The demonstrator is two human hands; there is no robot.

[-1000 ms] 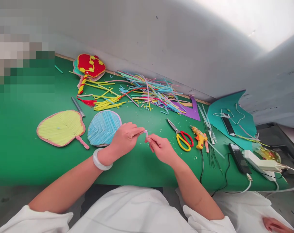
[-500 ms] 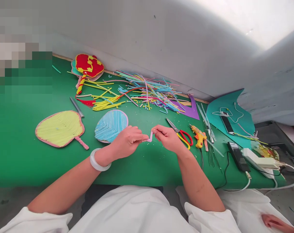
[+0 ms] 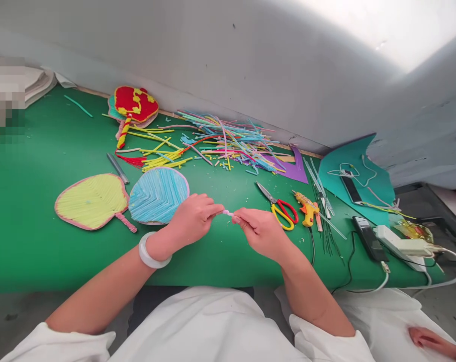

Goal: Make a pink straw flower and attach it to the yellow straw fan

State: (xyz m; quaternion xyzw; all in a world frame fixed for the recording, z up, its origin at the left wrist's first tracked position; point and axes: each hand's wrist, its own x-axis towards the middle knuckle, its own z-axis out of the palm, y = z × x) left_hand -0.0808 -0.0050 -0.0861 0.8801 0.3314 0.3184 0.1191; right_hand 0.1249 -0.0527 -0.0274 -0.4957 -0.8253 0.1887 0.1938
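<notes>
Between my two hands runs a short length of pale pink pipe cleaner (image 3: 228,213). My left hand (image 3: 193,217) is closed, pinching its left end, and overlaps the right edge of a light blue fan (image 3: 158,196) with a pink rim. Whether these fingers also grip the fan's stem is hidden. My right hand (image 3: 263,231) is closed too, with thumb and forefinger on the right end of the pipe cleaner. Left of the blue fan lies a yellow-green fan (image 3: 92,201) with a pink border and a twisted pink handle.
Scissors (image 3: 278,206) and a yellow glue gun (image 3: 306,208) lie to the right, beside thin wires (image 3: 326,231). Loose pipe cleaners (image 3: 228,138) are heaped along the wall, near a red fan (image 3: 135,105). A phone (image 3: 369,241) and power strip (image 3: 401,249) sit far right, a co-worker's hand (image 3: 435,342) below.
The pink pipe cleaner was bent upward between my fingers and now lies nearly straight between them. My right hand has turned and come lower. The blue fan has shifted left toward the yellow-green one.
</notes>
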